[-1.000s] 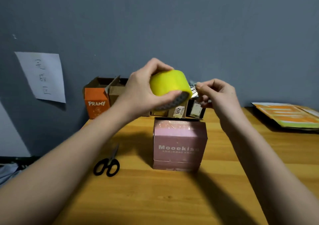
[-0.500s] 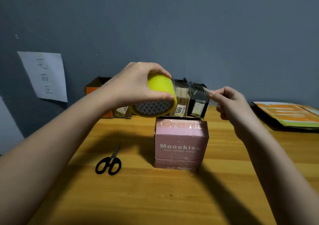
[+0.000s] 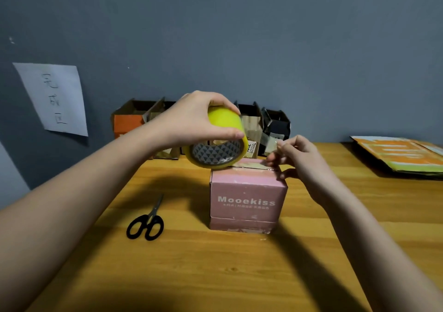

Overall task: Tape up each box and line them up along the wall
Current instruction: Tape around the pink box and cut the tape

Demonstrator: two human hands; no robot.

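body: two bare forearms, both reaching in toward the pink box (image 3: 248, 199) | sleeves: none in view, no cuff up to the picture's lower edge | left hand (image 3: 191, 117): no ring, watch or glove | right hand (image 3: 300, 158): no ring, watch or glove | nails: short, unpainted

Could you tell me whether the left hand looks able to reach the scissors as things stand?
Probably not: the path looks clear, but the left hand grips the tape roll, so the scissors must wait.
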